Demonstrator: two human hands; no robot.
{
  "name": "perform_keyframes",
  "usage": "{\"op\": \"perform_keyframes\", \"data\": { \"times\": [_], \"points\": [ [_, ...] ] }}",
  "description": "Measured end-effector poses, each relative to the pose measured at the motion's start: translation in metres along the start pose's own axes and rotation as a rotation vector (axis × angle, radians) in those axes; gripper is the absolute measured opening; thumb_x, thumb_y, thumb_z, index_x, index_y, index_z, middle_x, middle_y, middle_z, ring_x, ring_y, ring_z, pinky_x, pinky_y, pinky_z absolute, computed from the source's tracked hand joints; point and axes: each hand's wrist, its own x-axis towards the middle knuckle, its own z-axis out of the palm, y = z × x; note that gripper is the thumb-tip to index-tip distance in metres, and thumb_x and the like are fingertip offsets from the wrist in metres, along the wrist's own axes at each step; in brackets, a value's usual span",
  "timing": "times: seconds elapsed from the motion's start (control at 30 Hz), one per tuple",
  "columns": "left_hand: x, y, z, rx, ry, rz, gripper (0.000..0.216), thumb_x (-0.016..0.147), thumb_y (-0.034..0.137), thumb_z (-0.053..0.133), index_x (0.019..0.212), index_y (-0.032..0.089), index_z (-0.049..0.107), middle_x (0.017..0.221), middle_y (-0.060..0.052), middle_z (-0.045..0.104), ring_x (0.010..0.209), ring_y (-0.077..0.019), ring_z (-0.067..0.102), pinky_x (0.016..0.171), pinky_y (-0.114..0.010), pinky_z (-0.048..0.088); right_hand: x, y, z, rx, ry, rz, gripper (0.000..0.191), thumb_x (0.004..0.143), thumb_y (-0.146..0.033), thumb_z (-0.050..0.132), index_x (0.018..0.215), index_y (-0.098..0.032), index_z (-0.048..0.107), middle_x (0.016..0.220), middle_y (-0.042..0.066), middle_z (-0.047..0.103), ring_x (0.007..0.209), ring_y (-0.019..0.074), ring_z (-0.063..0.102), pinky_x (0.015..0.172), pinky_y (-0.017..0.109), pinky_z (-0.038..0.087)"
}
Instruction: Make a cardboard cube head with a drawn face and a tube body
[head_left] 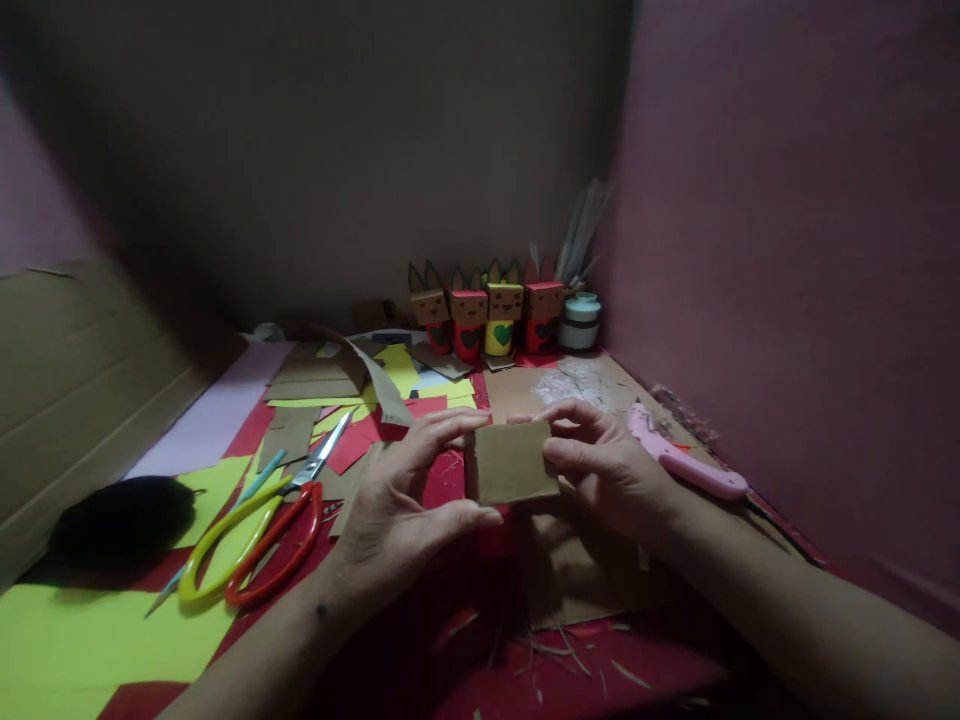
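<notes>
Both hands are around a small cardboard box, its plain brown face turned towards me. My left hand grips its left side, fingers at the top corner and thumb at the lower edge. With thumb and bent fingers, my right hand pinches the right edge. A red part shows just below the box; whether it is joined to the box I cannot tell. Under my right hand lies a flat cardboard sheet, partly in shadow.
Yellow-and-red-handled scissors, a light-blue pencil and a black fuzzy ball lie left among paper scraps. A pink glue gun lies right by the wall. Several cardboard-headed figures and a pale-blue jar stand behind.
</notes>
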Motion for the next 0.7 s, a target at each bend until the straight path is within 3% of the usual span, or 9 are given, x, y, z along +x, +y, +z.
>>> {"op": "perform_keyframes", "data": {
  "times": [0.4, 0.7],
  "points": [
    [0.0002, 0.0002, -0.0035, 0.039, -0.03, 0.008, 0.055, 0.074, 0.028, 0.088, 0.123, 0.044, 0.067, 0.131, 0.003, 0.063, 0.131, -0.0252, 0.05, 0.111, -0.038, 0.039, 0.0004, 0.001, 0.0004, -0.016, -0.004, -0.021, 0.029, 0.059, -0.02, 0.092, 0.078, -0.026, 0.071, 0.079, -0.002, 0.075, 0.07, 0.0143, 0.068, 0.065, 0.028, 0.054],
    [0.0, 0.0006, -0.0048, 0.059, -0.056, 0.028, 0.054, 0.077, 0.027, 0.085, 0.126, 0.04, 0.066, 0.135, -0.001, 0.061, 0.135, -0.0295, 0.048, 0.113, -0.043, 0.04, -0.0013, 0.0004, 0.0015, -0.033, -0.001, -0.045, 0.028, 0.06, -0.022, 0.093, 0.078, -0.028, 0.071, 0.08, -0.003, 0.074, 0.076, 0.016, 0.068, 0.074, 0.034, 0.053]
  ]
}}
